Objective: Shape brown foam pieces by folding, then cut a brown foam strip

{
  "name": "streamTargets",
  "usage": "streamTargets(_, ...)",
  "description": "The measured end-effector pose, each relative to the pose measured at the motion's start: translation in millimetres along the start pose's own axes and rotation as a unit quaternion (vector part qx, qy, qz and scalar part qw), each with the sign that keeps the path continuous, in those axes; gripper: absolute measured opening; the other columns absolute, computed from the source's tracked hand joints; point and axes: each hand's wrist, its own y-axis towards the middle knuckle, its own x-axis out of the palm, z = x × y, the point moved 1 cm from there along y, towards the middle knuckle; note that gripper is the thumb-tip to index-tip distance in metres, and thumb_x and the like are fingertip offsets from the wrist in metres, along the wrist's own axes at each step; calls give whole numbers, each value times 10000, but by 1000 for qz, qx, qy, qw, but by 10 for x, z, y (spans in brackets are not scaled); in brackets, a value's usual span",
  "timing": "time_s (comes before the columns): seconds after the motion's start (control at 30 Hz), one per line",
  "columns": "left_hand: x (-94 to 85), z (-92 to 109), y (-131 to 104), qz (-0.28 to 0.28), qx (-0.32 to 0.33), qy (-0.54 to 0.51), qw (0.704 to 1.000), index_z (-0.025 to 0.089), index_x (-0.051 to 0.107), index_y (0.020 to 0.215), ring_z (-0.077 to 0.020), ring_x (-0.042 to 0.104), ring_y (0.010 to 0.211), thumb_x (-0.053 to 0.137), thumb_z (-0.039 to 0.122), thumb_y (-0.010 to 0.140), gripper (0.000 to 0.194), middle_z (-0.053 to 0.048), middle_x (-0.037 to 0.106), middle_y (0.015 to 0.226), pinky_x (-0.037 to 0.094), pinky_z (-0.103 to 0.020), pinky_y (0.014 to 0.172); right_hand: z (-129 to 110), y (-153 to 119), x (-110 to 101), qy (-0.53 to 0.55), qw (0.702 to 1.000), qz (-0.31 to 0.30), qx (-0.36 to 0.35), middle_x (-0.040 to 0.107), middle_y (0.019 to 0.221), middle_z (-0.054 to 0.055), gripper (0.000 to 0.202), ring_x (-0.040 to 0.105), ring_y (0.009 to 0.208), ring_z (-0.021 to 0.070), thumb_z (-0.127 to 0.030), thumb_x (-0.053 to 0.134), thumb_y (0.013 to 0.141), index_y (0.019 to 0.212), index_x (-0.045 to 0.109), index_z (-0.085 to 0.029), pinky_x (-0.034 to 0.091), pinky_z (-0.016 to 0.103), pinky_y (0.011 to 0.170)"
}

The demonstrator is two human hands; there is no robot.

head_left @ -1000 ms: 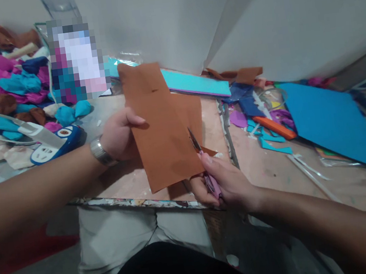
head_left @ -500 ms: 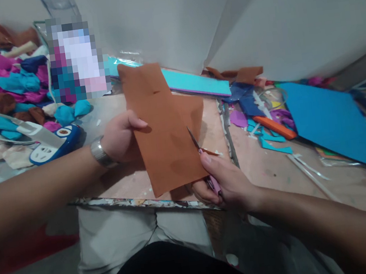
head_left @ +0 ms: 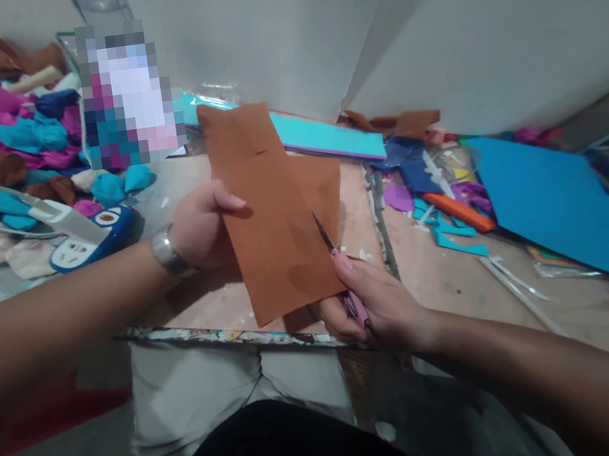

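Observation:
My left hand [head_left: 206, 222] is closed on the left edge of a brown sheet [head_left: 276, 224], with the thumb flat on its front and the other fingers hidden behind. The sheet looks like thin felt or crepe paper and is held up over the board. My right hand [head_left: 369, 294] grips scissors [head_left: 355, 307] with pink handles. Their dark pointed blade [head_left: 323, 231] lies along the sheet's right edge. Behind it a second brown flap [head_left: 324, 180] sticks out to the right; whether it is joined to the sheet, I cannot tell.
An orange cutter [head_left: 459, 211] lies on the right among blue and purple scraps. Beyond it is a large blue sheet [head_left: 556, 202]. A turquoise strip [head_left: 329, 133] lies behind the brown sheet. On the left are a power strip [head_left: 90, 241] with a cable and a coloured heap [head_left: 1, 141].
A thin brown sliver beside the scissor blades no longer shows. Both hands and the sheet have hardly moved.

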Motion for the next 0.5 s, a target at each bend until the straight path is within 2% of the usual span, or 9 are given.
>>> streamTargets(0.2,67,22,-17,8,-13,3,1000,62,530,1434,-433,627,1258,437,237,719,742,-160,765,1128,507,-572,997,2,-2,-1,-2,1000,6,10,365,380,-65,616,304,355,95,-752,327,972,707,484,-218,214,249,396)
streamTargets(0.5,14,5,-3,1,-11,-6,1000,74,537,1428,-442,622,1266,454,253,736,720,-160,767,1111,506,-575,998,15,7,0,5,1000,10,7,372,375,-69,594,299,346,93,-734,334,981,728,483,-218,213,243,391)
